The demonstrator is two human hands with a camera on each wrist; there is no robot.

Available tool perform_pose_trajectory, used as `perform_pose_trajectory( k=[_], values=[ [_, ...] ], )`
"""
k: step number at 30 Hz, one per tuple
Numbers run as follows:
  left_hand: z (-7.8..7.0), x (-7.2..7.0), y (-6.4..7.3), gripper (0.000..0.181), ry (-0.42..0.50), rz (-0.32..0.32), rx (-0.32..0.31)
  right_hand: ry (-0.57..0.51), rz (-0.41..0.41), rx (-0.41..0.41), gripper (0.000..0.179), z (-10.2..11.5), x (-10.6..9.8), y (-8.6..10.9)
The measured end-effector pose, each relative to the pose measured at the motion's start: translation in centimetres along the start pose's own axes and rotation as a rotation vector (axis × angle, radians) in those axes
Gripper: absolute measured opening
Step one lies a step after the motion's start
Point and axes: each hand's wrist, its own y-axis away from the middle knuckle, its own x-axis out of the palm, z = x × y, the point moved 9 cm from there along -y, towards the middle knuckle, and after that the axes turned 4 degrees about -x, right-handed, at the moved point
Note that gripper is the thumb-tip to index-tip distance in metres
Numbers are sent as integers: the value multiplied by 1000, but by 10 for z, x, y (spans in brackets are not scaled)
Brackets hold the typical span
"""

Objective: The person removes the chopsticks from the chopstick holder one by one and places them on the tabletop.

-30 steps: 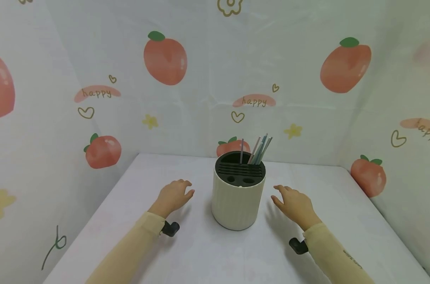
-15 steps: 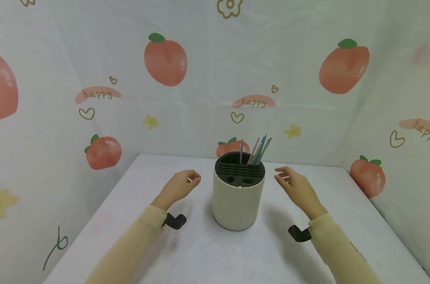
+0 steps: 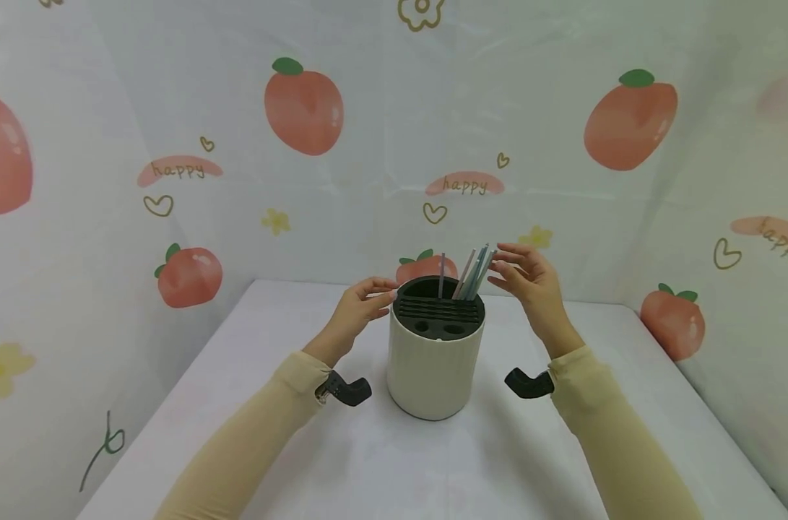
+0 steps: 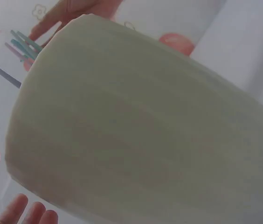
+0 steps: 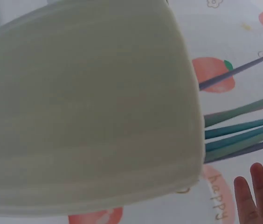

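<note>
A cream ribbed cylindrical pen holder (image 3: 433,375) with a black slotted top stands upright on the table. Several thin pastel straw-like sticks (image 3: 474,276) lean to the right in its rear opening, and a lone purple one (image 3: 442,274) stands left of them. My left hand (image 3: 349,318) is at the holder's left rim, fingers extended; whether they touch it cannot be told. In the left wrist view, fingertips (image 4: 14,208) show beside the holder's wall. My right hand (image 3: 533,289) is by the sticks' upper ends, fingers loosely bent. Its fingers (image 5: 257,186) appear apart from the sticks in the right wrist view.
The white tabletop (image 3: 289,462) runs back to a white cloth backdrop (image 3: 380,130) printed with peaches, hearts and flowers. Black wrist cameras (image 3: 348,390) jut inward from both sleeves, on either side of the holder.
Both hands have moved up and inward. The left has come to the holder's rim, and the right has risen beside the sticks. The holder and sticks have stayed in place.
</note>
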Motion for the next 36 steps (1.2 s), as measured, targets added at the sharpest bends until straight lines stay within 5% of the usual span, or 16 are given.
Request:
perform_pose_trajectory(
  k=[8,26,32,36],
  values=[
    [13,4,-1,30,22,-13,-25,-90,-25,46,19,-14,6,4],
    [18,1,-1,30,-22,-73,-46,-2,-38,68,20,-21,9,4],
    [20,3,-1,33,-8,-62,-47,21,-42,38,16,-11,9,-4],
    [21,2,-1,31,-10,-65,-50,-8,-75,-32,12,16,6,-18]
  ],
)
